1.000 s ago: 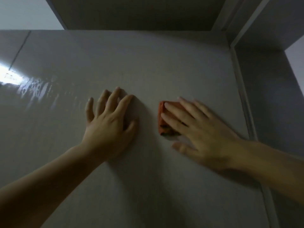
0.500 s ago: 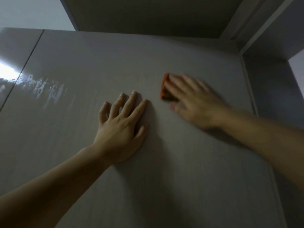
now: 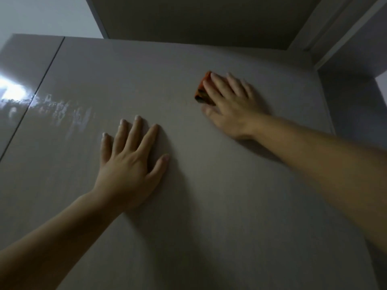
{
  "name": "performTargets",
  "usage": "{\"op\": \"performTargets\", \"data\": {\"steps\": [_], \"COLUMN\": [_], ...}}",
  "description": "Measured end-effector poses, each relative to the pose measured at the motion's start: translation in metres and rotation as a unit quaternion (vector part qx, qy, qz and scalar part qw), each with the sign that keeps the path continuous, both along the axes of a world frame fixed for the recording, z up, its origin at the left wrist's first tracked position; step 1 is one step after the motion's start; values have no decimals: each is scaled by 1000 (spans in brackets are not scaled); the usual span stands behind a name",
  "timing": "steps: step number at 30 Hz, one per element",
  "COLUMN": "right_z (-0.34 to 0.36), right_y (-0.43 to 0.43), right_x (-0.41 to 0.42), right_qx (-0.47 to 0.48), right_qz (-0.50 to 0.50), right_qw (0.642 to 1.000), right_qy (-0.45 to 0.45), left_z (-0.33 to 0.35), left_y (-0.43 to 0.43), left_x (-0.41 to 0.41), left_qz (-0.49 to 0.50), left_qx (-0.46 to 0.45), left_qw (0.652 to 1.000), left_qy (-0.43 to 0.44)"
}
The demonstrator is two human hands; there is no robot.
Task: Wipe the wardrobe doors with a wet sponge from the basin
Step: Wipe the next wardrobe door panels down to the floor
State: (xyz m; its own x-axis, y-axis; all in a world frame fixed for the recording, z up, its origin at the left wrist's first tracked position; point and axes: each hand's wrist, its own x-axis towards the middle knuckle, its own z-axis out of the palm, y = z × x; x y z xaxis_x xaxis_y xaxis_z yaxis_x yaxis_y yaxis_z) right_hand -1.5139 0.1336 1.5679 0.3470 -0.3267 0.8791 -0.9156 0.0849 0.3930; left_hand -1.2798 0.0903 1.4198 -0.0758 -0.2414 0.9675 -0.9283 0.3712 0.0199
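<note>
A grey wardrobe door fills most of the head view, seen from below. My right hand presses an orange sponge flat against the upper part of the door, fingers straight over it; only the sponge's left edge shows. My left hand lies flat on the door lower and to the left, fingers spread, holding nothing.
A second door panel adjoins on the left across a dark seam, with wet streaks and a bright glare. A dark overhang sits above. A grey side wall stands at the right.
My right hand has slid the sponge up the door and slightly rightward. My left hand stays pressed flat on the panel. The view has tilted upward.
</note>
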Motion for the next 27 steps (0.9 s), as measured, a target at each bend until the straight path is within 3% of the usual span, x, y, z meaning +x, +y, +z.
{"op": "performTargets", "data": {"steps": [2, 6, 8, 12, 18, 20, 24, 27], "right_z": [-17, -66, -41, 5, -68, -52, -20, -64], "right_y": [-5, -7, -6, -9, -10, -9, -14, -22], "right_x": [18, 26, 22, 29, 34, 39, 62, 91], "right_qx": [-1, 19, 11, -3, 11, 11, -9, -16], "right_qz": [15, 29, 28, 20, 27, 26, 16, 22], "right_qw": [1000, 977, 983, 999, 983, 989, 1000, 999], "right_qy": [25, 210, 183, 38, 183, 148, -7, 47], "left_z": [0, -1, -1, 0, 2, 0, -7, -14], "left_y": [-1, -3, -3, -3, 1, 0, -6, -14], "left_x": [2, 11, 12, 14, 28, 36, 67, 103], "left_qz": [-3, 7, 14, 26, -45, -55, -19, 13], "left_qx": [-3, 0, 10, 4, 24, 2, 10, 23], "left_qw": [1000, 1000, 999, 999, 998, 997, 998, 999], "left_qy": [-2, -19, -27, -27, -48, -58, -54, -36]}}
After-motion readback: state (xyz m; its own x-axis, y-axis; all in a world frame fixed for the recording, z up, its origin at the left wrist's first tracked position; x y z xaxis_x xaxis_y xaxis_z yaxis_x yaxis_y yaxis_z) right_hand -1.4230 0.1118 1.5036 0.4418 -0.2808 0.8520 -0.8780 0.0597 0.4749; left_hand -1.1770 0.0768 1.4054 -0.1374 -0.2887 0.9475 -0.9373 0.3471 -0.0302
